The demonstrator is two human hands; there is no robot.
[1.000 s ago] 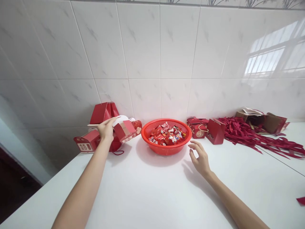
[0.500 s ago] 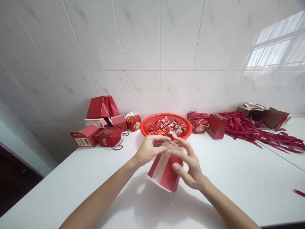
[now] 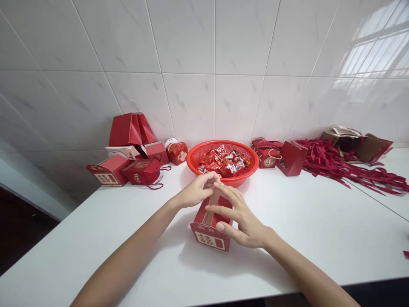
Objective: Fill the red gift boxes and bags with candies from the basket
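Note:
A red paper box [image 3: 210, 241] with a pale printed front panel stands on the white table, a gap along its top. My left hand [image 3: 197, 190] is at the box's far end, its fingers curled together; what they pinch is hidden. My right hand [image 3: 241, 217] lies over the right side of the box, fingers spread, fingertips at the top gap and far end. Just behind the hands sits a red plastic basket [image 3: 198, 149] holding wrapped sweets [image 3: 225, 162].
Several red boxes [image 3: 128, 130] are grouped at the back left. A red box with a rope handle [image 3: 267, 158], an upright red box [image 3: 292, 157], a heap of dark red ribbons [image 3: 322, 164] and an opened carton [image 3: 370, 148] line the back right.
The box has tipped from a tilted pose to standing on the table, its printed front now showing. Both hands moved slightly with it. The view has tilted down.

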